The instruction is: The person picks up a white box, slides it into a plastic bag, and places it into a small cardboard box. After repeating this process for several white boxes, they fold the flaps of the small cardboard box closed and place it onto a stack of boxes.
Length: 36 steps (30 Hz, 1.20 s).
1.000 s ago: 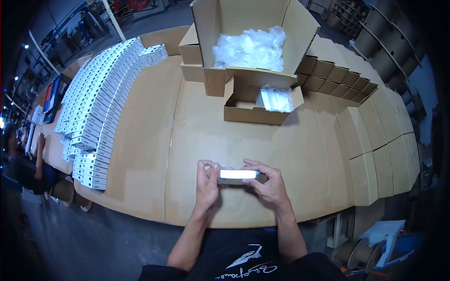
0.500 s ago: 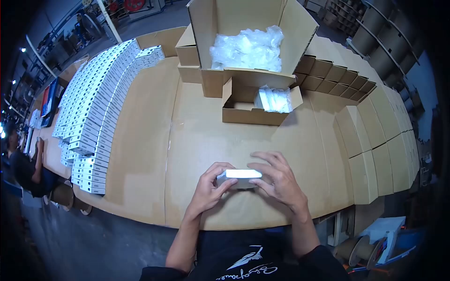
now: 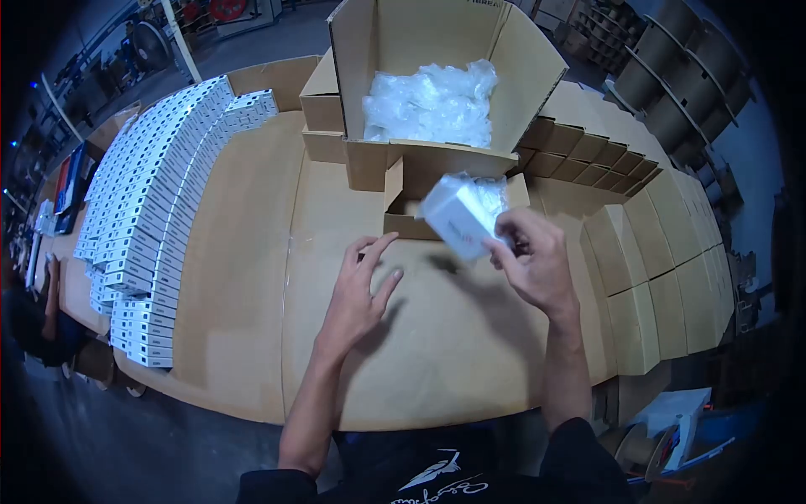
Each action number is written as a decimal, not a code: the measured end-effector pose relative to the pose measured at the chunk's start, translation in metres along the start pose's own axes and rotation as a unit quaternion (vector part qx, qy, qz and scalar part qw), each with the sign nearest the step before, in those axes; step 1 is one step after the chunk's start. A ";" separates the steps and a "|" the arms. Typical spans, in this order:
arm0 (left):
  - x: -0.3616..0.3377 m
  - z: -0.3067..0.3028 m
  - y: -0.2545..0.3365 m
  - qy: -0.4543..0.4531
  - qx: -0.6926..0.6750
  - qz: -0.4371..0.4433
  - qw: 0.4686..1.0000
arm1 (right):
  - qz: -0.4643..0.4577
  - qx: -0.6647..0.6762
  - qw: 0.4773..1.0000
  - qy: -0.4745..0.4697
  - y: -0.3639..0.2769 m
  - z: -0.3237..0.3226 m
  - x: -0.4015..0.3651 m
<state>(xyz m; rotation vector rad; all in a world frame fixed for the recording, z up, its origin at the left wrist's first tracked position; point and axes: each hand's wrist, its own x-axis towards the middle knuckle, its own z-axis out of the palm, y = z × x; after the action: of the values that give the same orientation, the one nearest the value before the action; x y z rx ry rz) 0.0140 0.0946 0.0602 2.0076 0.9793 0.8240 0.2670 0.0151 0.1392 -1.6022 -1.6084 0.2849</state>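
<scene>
My right hand (image 3: 537,262) pinches a small white box in a clear plastic sleeve (image 3: 457,220) by its lower right corner. The box is tilted and raised, overlapping the front of a small open carton (image 3: 406,226). Inside that carton, on the right, wrapped packs (image 3: 494,193) show partly behind the held box. My left hand (image 3: 359,290) holds nothing; its fingers are spread, with the fingertips close to the carton's front left corner.
Behind the small carton stands a large open carton (image 3: 453,34) filled with clear plastic bags (image 3: 428,105). Long stacks of white boxes (image 3: 159,202) line the left side. Brown cartons (image 3: 634,286) are stacked on the right. A person (image 3: 42,315) sits at the far left.
The white box has moved from between both hands near the table's front edge, forward to the small carton in my right hand. My left hand has let go and opened.
</scene>
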 end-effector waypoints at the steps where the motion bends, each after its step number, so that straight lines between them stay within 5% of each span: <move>1: 0.009 0.003 -0.011 -0.002 0.017 0.012 1.000 | -0.021 -0.005 0.997 0.069 0.003 0.008 0.008; 4: 0.027 0.009 -0.011 -0.019 0.059 -0.015 0.998 | -0.062 -0.031 0.980 0.185 0.009 0.038 0.027; 8: 0.038 0.022 -0.026 0.000 0.095 0.024 0.995 | -0.088 -0.122 0.966 0.210 0.013 0.067 0.032; 36: 0.037 0.025 -0.043 0.007 0.097 0.039 0.995 | 0.132 -0.315 0.937 0.076 0.042 0.110 0.065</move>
<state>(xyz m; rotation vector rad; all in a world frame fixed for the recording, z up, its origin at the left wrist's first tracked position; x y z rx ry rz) 0.0366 0.1356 0.0201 2.2200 1.0271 0.8119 0.2336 0.1233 0.0670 -2.2693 -1.4349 -0.2467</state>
